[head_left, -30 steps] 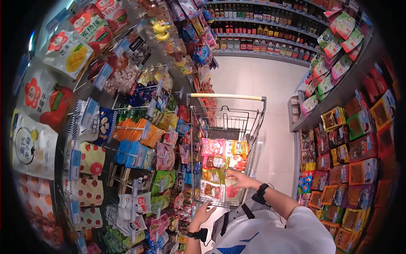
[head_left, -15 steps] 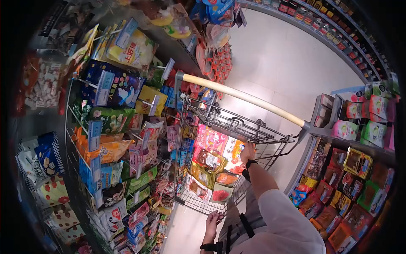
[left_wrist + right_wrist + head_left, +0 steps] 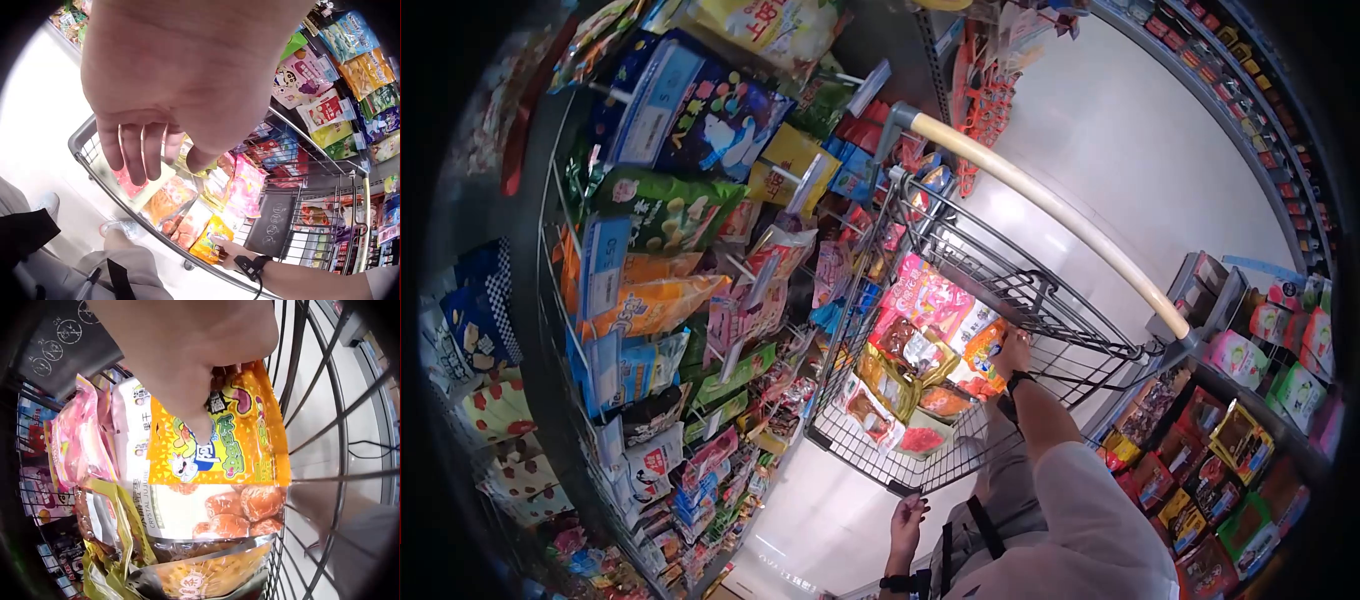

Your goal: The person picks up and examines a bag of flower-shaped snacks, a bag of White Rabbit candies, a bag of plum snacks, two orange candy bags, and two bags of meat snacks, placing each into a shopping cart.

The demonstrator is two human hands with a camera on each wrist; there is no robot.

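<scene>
In the cart (image 3: 1040, 400), several snack packets lie flat. My right hand (image 3: 1015, 355) is at the orange packet (image 3: 984, 345) by the cart's side; in the right wrist view the thumb lies on the front of the orange packet (image 3: 225, 437) and the fingers curl at its top edge. That packet rests on a white bag of jujubes (image 3: 231, 515). My left hand (image 3: 908, 525) hangs outside the cart's near end, fingers loosely bent and holding nothing. The left wrist view shows this hand (image 3: 181, 81) with its fingers apart over the view of the cart.
Hanging snack bags (image 3: 670, 210) line the rack at left, close to the cart. Shelves with more packets (image 3: 1200, 470) stand at right. Bottles fill a curved shelf (image 3: 1250, 60) at top right. The cart's pale handle (image 3: 1050, 215) crosses its far end.
The head view has turned, tilting the cart and bringing the left rack closer. My right hand has gone from the near packets to the orange packet. My left hand stays by the near end.
</scene>
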